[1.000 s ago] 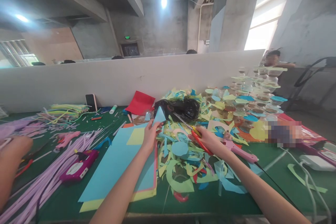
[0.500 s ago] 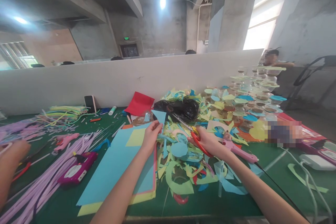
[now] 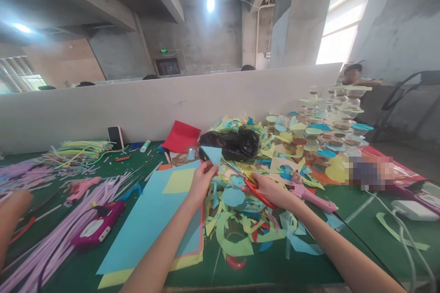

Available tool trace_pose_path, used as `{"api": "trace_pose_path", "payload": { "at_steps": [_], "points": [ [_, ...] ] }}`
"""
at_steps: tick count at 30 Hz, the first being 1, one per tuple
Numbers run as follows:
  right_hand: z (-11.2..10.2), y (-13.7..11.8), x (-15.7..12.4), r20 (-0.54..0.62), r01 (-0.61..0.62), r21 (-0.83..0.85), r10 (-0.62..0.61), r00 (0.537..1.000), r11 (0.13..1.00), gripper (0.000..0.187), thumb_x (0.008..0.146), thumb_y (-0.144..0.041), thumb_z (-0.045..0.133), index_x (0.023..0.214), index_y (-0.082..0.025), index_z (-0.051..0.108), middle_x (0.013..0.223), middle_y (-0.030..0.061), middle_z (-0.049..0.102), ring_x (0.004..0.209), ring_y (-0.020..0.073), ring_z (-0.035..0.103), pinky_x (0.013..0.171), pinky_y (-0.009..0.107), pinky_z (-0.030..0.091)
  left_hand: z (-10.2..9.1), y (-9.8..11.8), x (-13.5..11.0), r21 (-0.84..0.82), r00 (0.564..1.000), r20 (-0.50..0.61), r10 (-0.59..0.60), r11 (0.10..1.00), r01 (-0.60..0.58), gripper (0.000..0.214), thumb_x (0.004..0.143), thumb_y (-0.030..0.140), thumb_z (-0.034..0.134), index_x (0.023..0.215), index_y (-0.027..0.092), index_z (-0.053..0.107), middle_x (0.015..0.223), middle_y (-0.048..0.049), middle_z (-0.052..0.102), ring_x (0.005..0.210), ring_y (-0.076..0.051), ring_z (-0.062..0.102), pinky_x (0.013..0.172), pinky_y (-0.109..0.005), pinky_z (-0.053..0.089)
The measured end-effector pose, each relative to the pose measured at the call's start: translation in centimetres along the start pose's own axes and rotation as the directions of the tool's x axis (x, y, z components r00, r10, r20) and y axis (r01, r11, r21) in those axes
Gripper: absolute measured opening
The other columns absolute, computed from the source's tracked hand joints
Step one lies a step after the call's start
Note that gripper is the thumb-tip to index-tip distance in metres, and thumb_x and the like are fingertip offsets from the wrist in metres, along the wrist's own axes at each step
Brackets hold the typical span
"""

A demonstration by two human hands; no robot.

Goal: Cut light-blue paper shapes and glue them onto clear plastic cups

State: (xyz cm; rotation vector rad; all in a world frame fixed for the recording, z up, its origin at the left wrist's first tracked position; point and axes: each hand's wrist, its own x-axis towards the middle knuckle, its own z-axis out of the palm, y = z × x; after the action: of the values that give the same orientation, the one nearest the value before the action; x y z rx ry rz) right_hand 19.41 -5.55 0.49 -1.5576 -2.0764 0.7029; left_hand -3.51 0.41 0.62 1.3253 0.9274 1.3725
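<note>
A small piece of blue paper (image 3: 213, 154) is pinched in my left hand (image 3: 202, 179), above the right edge of the paper stack. My right hand (image 3: 266, 190) grips red-handled scissors (image 3: 254, 187), whose metal blades point up and left towards that piece. Whether the blades touch the paper I cannot tell. Under my left forearm lie stacked sheets of blue paper (image 3: 144, 219), with a small yellow sheet (image 3: 177, 181) on top. Below both hands spreads a heap of cut paper scraps (image 3: 237, 236), including a round blue piece (image 3: 234, 197).
A pink glue gun (image 3: 312, 199) lies right of my right hand, its cord trailing forward. Behind are a black plastic bag (image 3: 237, 143) and stacked clear cups (image 3: 340, 114) with paper pieces. Left are lilac strips (image 3: 68, 238), a magenta device (image 3: 98, 224) and another person's arm (image 3: 13, 219).
My left hand has shifted slightly right and down with the blue piece, which is now turned differently. The scissors have come closer to it. The view has shifted slightly.
</note>
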Motion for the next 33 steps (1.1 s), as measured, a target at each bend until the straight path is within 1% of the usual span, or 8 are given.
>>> {"api": "trace_pose_path", "payload": {
  "at_steps": [4, 6, 9, 15, 18, 22, 28, 33],
  "points": [
    [-0.2, -0.4, 0.0, 0.017, -0.014, 0.027, 0.013, 1.000, 1.000, 0.046, 0.084, -0.067, 0.051, 0.080, -0.021, 0.046, 0.075, 0.0015, 0.061, 0.063, 0.0173, 0.052, 0.056, 0.027, 0.034, 0.6, 0.4, -0.4, -0.091, 1.000, -0.001, -0.010, 0.996, 0.010, 0.029, 0.067, 0.040, 0.077, 0.079, 0.018, 0.061, 0.078, 0.0002, 0.061, 0.080, -0.017, 0.061, 0.081, -0.032, 0.050],
    [-0.2, -0.8, -0.2, 0.020, -0.026, 0.034, 0.026, 0.999, 0.999, 0.047, 0.083, -0.067, 0.053, 0.079, -0.021, 0.046, 0.074, 0.0009, 0.060, 0.062, 0.0167, 0.052, 0.055, 0.027, 0.033, 0.9, 0.7, -0.6, -0.089, 1.000, 0.014, -0.009, 0.996, 0.010, 0.029, 0.068, 0.040, 0.075, 0.077, 0.018, 0.059, 0.077, 0.0004, 0.061, 0.078, -0.016, 0.062, 0.080, -0.032, 0.051],
    [-0.3, -1.5, -0.4, 0.014, -0.037, 0.035, 0.037, 0.999, 0.999, 0.047, 0.082, -0.067, 0.053, 0.078, -0.021, 0.046, 0.070, -0.0004, 0.057, 0.061, 0.0162, 0.050, 0.054, 0.026, 0.031, 1.2, 1.0, -0.9, -0.043, 0.999, 0.032, -0.023, 0.999, 0.024, 0.027, 0.071, 0.041, 0.071, 0.081, 0.018, 0.060, 0.082, -0.0010, 0.062, 0.075, -0.015, 0.062, 0.075, -0.029, 0.051],
    [-0.3, -2.2, -0.6, 0.014, -0.049, 0.049, 0.048, 0.999, 0.998, 0.047, 0.080, -0.068, 0.056, 0.076, -0.021, 0.050, 0.065, -0.0018, 0.054, 0.057, 0.0151, 0.047, 0.052, 0.026, 0.029, 1.2, 0.5, -1.0, 0.031, 0.999, 0.047, 0.000, 1.000, -0.002, 0.025, 0.074, 0.041, 0.069, 0.082, 0.019, 0.059, 0.079, 0.0008, 0.061, 0.071, -0.014, 0.062, 0.074, -0.028, 0.051],
    [-0.3, -2.2, -0.5, 0.019, -0.038, 0.058, 0.037, 0.999, 0.998, 0.048, 0.080, -0.068, 0.055, 0.075, -0.021, 0.049, 0.065, -0.0015, 0.054, 0.057, 0.0151, 0.047, 0.052, 0.026, 0.029, 1.2, 0.3, -1.1, 0.011, 0.999, 0.041, 0.011, 1.000, -0.012, 0.022, 0.074, 0.037, 0.069, 0.081, 0.020, 0.057, 0.076, 0.0020, 0.060, 0.069, -0.014, 0.063, 0.074, -0.028, 0.051],
    [-0.2, -2.2, -0.5, 0.044, -0.024, 0.067, 0.021, 0.999, 0.997, 0.047, 0.083, -0.067, 0.053, 0.075, -0.021, 0.048, 0.065, -0.0022, 0.053, 0.057, 0.0148, 0.046, 0.053, 0.026, 0.029, 1.5, 0.5, -1.3, -0.027, 0.999, 0.028, -0.019, 0.999, 0.020, 0.024, 0.073, 0.038, 0.070, 0.079, 0.019, 0.057, 0.076, 0.0019, 0.061, 0.070, -0.014, 0.064, 0.077, -0.030, 0.052],
    [-0.1, -2.3, -0.3, 0.017, -0.022, 0.060, 0.021, 1.000, 0.998, 0.046, 0.083, -0.065, 0.053, 0.072, -0.021, 0.047, 0.063, -0.0032, 0.051, 0.057, 0.0138, 0.045, 0.053, 0.025, 0.028, 1.9, 0.6, -1.5, -0.114, 0.998, 0.021, -0.058, 0.992, 0.060, 0.031, 0.067, 0.041, 0.076, 0.074, 0.018, 0.056, 0.071, 0.0018, 0.061, 0.068, -0.015, 0.064, 0.078, -0.032, 0.053],
    [0.0, -2.1, -0.1, 0.007, 0.011, 0.081, -0.012, 1.000, 0.997, 0.046, 0.084, -0.063, 0.054, 0.071, -0.019, 0.051, 0.063, -0.0030, 0.051, 0.057, 0.0131, 0.044, 0.052, 0.025, 0.027, 1.9, 0.5, -1.7, -0.108, 0.998, 0.024, -0.055, 0.993, 0.057, 0.030, 0.069, 0.042, 0.074, 0.073, 0.018, 0.055, 0.073, 0.0008, 0.062, 0.073, -0.016, 0.065, 0.079, -0.033, 0.054]
  ]
}}
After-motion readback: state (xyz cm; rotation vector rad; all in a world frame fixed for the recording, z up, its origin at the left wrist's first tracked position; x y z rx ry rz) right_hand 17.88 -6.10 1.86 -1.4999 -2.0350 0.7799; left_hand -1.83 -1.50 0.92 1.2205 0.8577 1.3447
